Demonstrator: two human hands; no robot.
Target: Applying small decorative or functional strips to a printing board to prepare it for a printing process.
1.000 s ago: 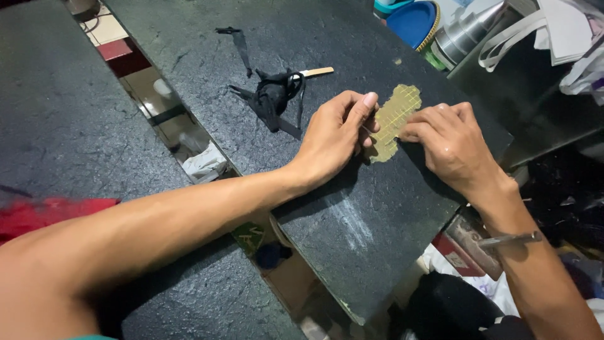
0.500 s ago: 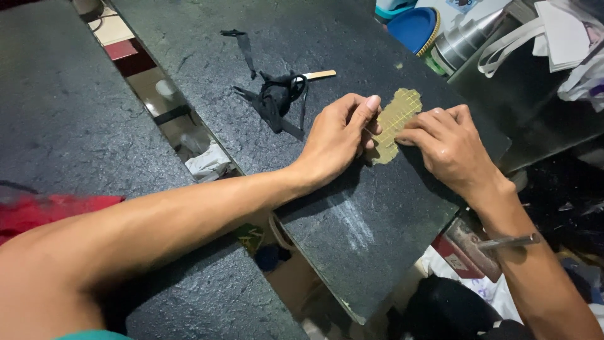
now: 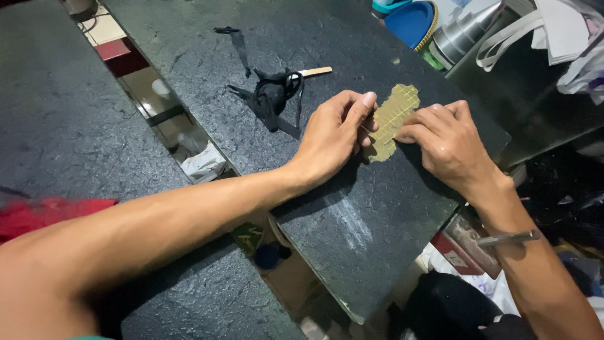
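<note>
A small yellow-green piece of gridded material (image 3: 394,116) lies flat on a dark stone slab (image 3: 327,208). My left hand (image 3: 333,135) presses its left edge with curled fingers and an extended forefinger. My right hand (image 3: 448,141) holds down the piece's right edge with its fingertips. Both hands rest on the slab on either side of the piece. Whether a tool is in either hand is hidden.
A tangle of black strips (image 3: 270,94) and a pale wooden stick (image 3: 316,72) lie left of my hands. A second dark slab (image 3: 56,126) sits at left across a gap. Blue lid (image 3: 410,22), metal container (image 3: 462,34) and white cloth (image 3: 566,38) crowd the top right.
Both hands stay on the yellow-green piece; the view has shifted only slightly. No clear movement of the piece.
</note>
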